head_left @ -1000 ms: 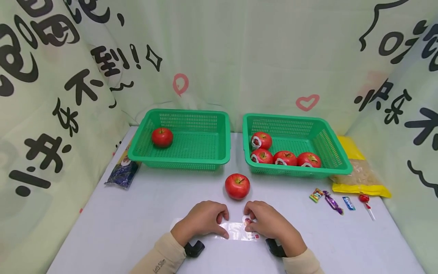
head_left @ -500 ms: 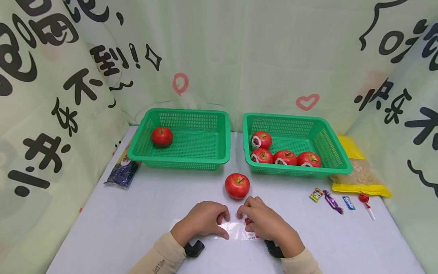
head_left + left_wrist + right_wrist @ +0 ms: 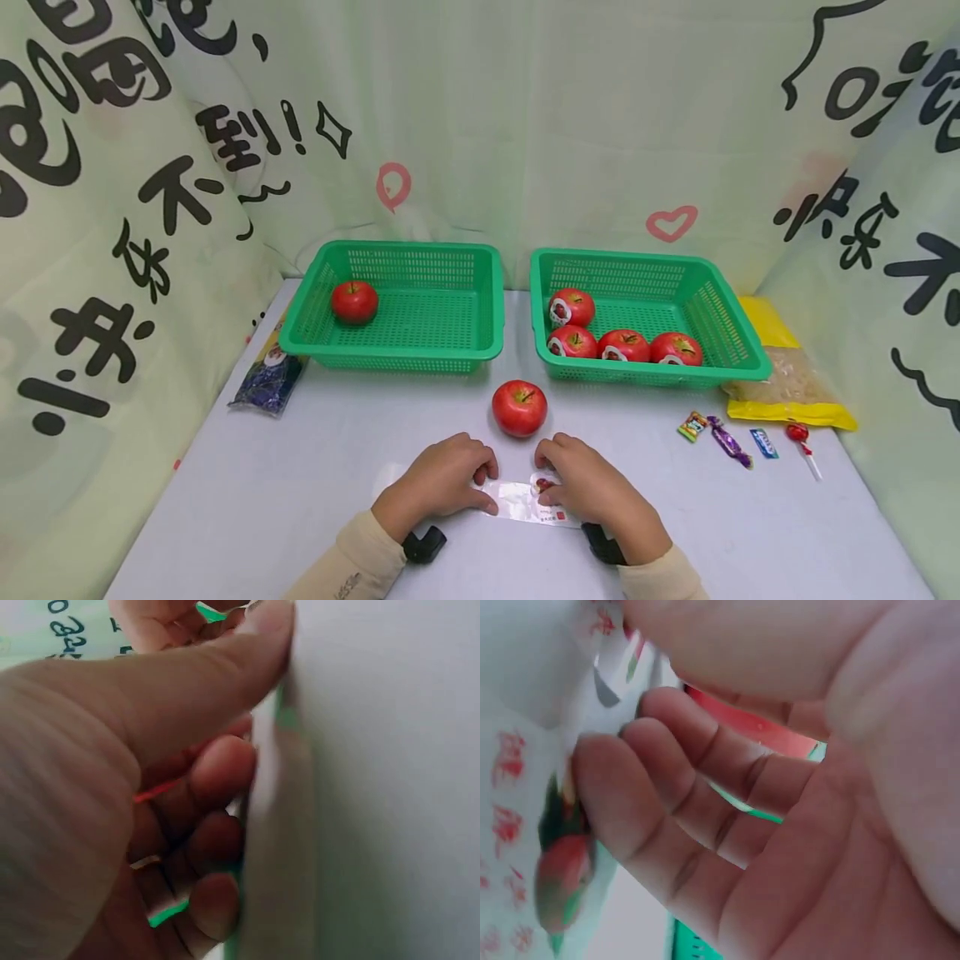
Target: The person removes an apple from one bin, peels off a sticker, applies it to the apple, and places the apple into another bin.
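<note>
A glossy, see-through sticker sheet (image 3: 513, 502) lies low over the table in front of me, with small red print and a round apple sticker (image 3: 543, 484) near its right end. My left hand (image 3: 444, 477) holds the sheet's left part, thumb on the near edge and fingers curled at the far side. At the right end, my right hand (image 3: 588, 483) pinches the sheet by the sticker; in the right wrist view red characters and a printed fruit (image 3: 564, 881) show beside the fingertips. Just beyond both hands stands a red apple (image 3: 520, 408) with no label visible on it.
Behind are two green baskets: the left basket (image 3: 420, 365) has one apple (image 3: 355, 302), the right basket (image 3: 720, 367) several labelled apples (image 3: 624, 345). Wrapped candies (image 3: 727, 442), a lollipop (image 3: 798, 433) and a yellow bag (image 3: 791, 412) lie right; a dark packet (image 3: 270, 383) lies left.
My right hand shifted left over the sticker, then back right. The sheet's left end and my left hand have risen slightly in the view, so the sheet now slants. The apples stay put.
</note>
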`<action>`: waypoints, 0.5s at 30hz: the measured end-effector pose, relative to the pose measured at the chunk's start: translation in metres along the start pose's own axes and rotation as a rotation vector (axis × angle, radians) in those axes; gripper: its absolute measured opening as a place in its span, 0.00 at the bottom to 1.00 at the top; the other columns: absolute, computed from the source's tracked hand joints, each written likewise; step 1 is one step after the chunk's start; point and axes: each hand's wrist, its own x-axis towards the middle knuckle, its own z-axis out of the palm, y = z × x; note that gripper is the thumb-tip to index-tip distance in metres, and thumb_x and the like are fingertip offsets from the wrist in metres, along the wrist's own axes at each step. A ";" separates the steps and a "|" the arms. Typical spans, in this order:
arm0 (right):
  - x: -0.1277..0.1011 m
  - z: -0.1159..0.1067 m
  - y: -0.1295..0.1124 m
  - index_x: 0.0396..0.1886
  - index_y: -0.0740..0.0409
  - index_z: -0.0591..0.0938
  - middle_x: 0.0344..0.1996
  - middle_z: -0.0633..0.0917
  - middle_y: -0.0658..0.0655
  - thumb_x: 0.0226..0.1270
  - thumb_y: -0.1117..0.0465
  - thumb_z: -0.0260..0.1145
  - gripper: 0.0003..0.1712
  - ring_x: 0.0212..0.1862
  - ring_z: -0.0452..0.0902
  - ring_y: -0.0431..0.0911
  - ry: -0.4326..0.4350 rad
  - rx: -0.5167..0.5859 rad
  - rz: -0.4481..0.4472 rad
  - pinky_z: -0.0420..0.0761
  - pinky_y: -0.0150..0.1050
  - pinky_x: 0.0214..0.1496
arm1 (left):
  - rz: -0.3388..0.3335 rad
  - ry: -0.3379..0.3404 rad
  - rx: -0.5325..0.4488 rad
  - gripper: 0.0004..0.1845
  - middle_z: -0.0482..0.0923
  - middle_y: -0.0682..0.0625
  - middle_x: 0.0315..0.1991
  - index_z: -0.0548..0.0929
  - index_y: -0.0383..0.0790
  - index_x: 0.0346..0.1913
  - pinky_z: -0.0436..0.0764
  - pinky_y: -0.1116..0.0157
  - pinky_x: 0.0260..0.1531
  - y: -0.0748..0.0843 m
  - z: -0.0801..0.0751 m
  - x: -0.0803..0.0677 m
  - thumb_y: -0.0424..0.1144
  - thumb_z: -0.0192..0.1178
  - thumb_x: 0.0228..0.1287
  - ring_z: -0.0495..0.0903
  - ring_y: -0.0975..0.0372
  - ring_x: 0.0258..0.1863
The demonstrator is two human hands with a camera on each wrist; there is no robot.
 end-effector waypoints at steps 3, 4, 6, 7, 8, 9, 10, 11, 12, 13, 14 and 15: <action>0.000 0.000 0.003 0.43 0.49 0.85 0.36 0.79 0.45 0.52 0.59 0.86 0.21 0.43 0.74 0.41 0.013 0.005 -0.009 0.82 0.47 0.52 | -0.015 -0.029 0.016 0.17 0.73 0.63 0.31 0.84 0.56 0.34 0.73 0.72 0.37 0.002 -0.001 -0.002 0.53 0.83 0.51 0.69 0.69 0.38; -0.001 -0.001 0.004 0.44 0.49 0.86 0.38 0.80 0.44 0.52 0.59 0.86 0.21 0.45 0.75 0.41 0.011 0.009 -0.028 0.83 0.47 0.53 | -0.012 -0.035 0.021 0.16 0.73 0.63 0.32 0.84 0.57 0.33 0.73 0.72 0.38 0.003 -0.001 -0.003 0.53 0.83 0.51 0.69 0.69 0.39; -0.001 -0.001 0.005 0.47 0.48 0.88 0.40 0.81 0.43 0.54 0.60 0.85 0.20 0.49 0.74 0.40 0.003 0.007 -0.082 0.83 0.46 0.56 | 0.000 -0.044 0.034 0.15 0.74 0.63 0.35 0.84 0.58 0.32 0.75 0.72 0.41 0.004 -0.001 -0.004 0.54 0.82 0.52 0.70 0.69 0.42; -0.001 -0.001 0.006 0.48 0.47 0.89 0.42 0.81 0.43 0.56 0.61 0.84 0.20 0.50 0.74 0.40 -0.002 0.009 -0.117 0.83 0.44 0.56 | 0.005 -0.044 0.038 0.15 0.74 0.63 0.36 0.84 0.58 0.32 0.75 0.72 0.42 0.004 -0.001 -0.004 0.54 0.82 0.53 0.70 0.69 0.43; -0.001 -0.001 0.007 0.49 0.47 0.90 0.43 0.81 0.43 0.57 0.63 0.83 0.20 0.51 0.73 0.41 -0.009 0.015 -0.152 0.83 0.42 0.56 | 0.010 -0.043 0.040 0.15 0.74 0.63 0.37 0.84 0.58 0.32 0.76 0.72 0.43 0.004 -0.001 -0.004 0.54 0.82 0.53 0.71 0.69 0.43; -0.001 0.000 0.008 0.49 0.47 0.91 0.43 0.80 0.43 0.58 0.64 0.82 0.19 0.52 0.72 0.41 -0.015 0.019 -0.189 0.82 0.40 0.55 | 0.013 -0.042 0.042 0.15 0.74 0.64 0.37 0.84 0.58 0.32 0.76 0.72 0.44 0.004 -0.001 -0.004 0.54 0.82 0.53 0.72 0.69 0.43; -0.001 0.000 0.009 0.49 0.46 0.91 0.44 0.80 0.42 0.59 0.66 0.81 0.19 0.53 0.71 0.41 -0.017 0.020 -0.220 0.82 0.38 0.54 | 0.015 -0.040 0.041 0.15 0.75 0.64 0.37 0.84 0.58 0.32 0.77 0.72 0.43 0.004 -0.001 -0.004 0.54 0.82 0.52 0.72 0.69 0.43; 0.000 0.001 0.009 0.48 0.46 0.91 0.44 0.79 0.42 0.59 0.67 0.80 0.18 0.53 0.70 0.41 -0.017 0.020 -0.247 0.81 0.37 0.54 | 0.014 -0.040 0.039 0.15 0.74 0.64 0.36 0.84 0.58 0.32 0.76 0.72 0.43 0.003 0.000 -0.003 0.54 0.82 0.52 0.72 0.70 0.43; 0.000 0.001 0.010 0.47 0.45 0.92 0.44 0.79 0.42 0.60 0.68 0.80 0.17 0.53 0.69 0.40 -0.012 0.020 -0.267 0.81 0.36 0.53 | 0.013 -0.038 0.037 0.16 0.74 0.64 0.36 0.84 0.58 0.32 0.76 0.72 0.43 0.003 0.000 -0.003 0.54 0.82 0.52 0.72 0.70 0.42; 0.000 0.002 0.010 0.45 0.45 0.92 0.44 0.79 0.42 0.60 0.68 0.79 0.17 0.52 0.68 0.40 -0.005 0.020 -0.282 0.80 0.36 0.53 | 0.013 -0.037 0.033 0.16 0.74 0.64 0.35 0.84 0.58 0.32 0.76 0.72 0.42 0.003 0.000 -0.002 0.54 0.83 0.52 0.72 0.70 0.42; 0.001 0.003 0.010 0.44 0.44 0.92 0.44 0.78 0.41 0.61 0.69 0.78 0.16 0.52 0.68 0.40 0.004 0.018 -0.293 0.80 0.36 0.53 | 0.012 -0.038 0.028 0.16 0.74 0.64 0.35 0.84 0.58 0.32 0.76 0.72 0.42 0.002 0.000 -0.002 0.54 0.83 0.52 0.72 0.70 0.42; 0.001 0.004 0.010 0.42 0.43 0.92 0.44 0.78 0.41 0.62 0.69 0.77 0.16 0.52 0.68 0.40 0.015 0.012 -0.299 0.80 0.37 0.54 | 0.011 -0.038 0.023 0.16 0.73 0.64 0.34 0.84 0.57 0.32 0.76 0.72 0.41 0.002 0.000 -0.001 0.54 0.83 0.51 0.72 0.71 0.41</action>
